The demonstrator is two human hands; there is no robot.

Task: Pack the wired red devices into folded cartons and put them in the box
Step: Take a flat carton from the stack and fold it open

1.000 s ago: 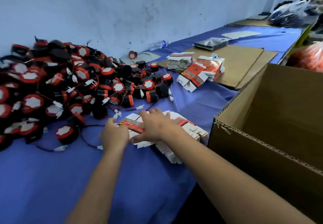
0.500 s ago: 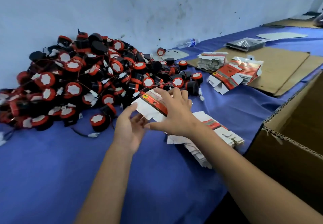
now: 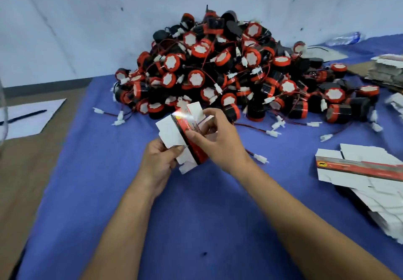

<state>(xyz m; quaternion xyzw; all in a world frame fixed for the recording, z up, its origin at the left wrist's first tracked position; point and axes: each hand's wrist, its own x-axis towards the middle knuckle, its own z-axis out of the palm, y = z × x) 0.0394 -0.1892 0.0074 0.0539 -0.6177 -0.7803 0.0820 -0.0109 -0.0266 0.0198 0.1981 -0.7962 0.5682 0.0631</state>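
While both hands work a single flat carton blank [image 3: 185, 135] just above the blue cloth [image 3: 196, 225], the job looks barely begun, judging by what's in view. Left hand [image 3: 159, 162] pinches the white flap at the blank's lower-left; right hand [image 3: 216, 140] has fingers and thumb curled round the red printed side, apparently squaring it up into a box shape, tho it's still partly flat w/ flaps sticking out. No device is in it yet. Pile of wired red devices [image 3: 235, 72] sits big and untouched right behind the hands, against the wall, loose white connectors [image 3: 260, 158] and thin wires trailing onto the cloth. Stack of unfolded cartons [image 3: 370, 183] lies to the right, well apart from the hands; another stack [image 3: 386, 70] farther back at right edge. Shipping box isn't in view, so can't tell how many packed units it holds. Left to do, by my read: finish erecting this carton, drop in a device w/ its wire, close flaps, box it, then repeat for basically the whole pile. Off to the left, paper w/ a pen [image 3: 26, 116] on brown surface.
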